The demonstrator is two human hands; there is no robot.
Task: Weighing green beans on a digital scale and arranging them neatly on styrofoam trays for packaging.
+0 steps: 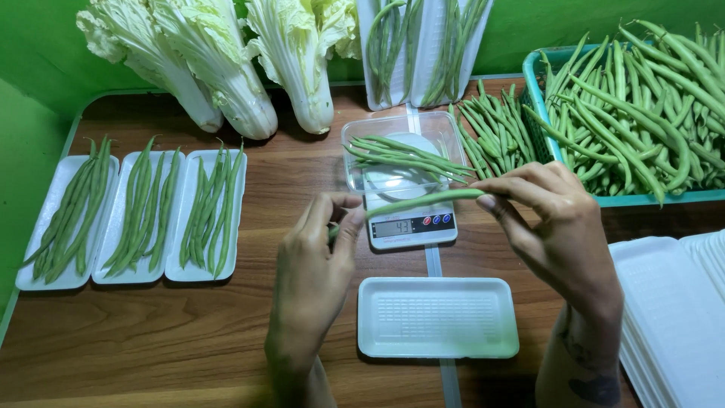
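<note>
Above the scale [411,227], left hand [313,261] and right hand [555,219] each pinch one end of a green bean [423,202], grips closed.

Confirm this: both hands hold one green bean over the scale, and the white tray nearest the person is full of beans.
Not quite. In the head view the left hand and right hand do hold one green bean over the scale, but the nearest white tray is empty.
</note>
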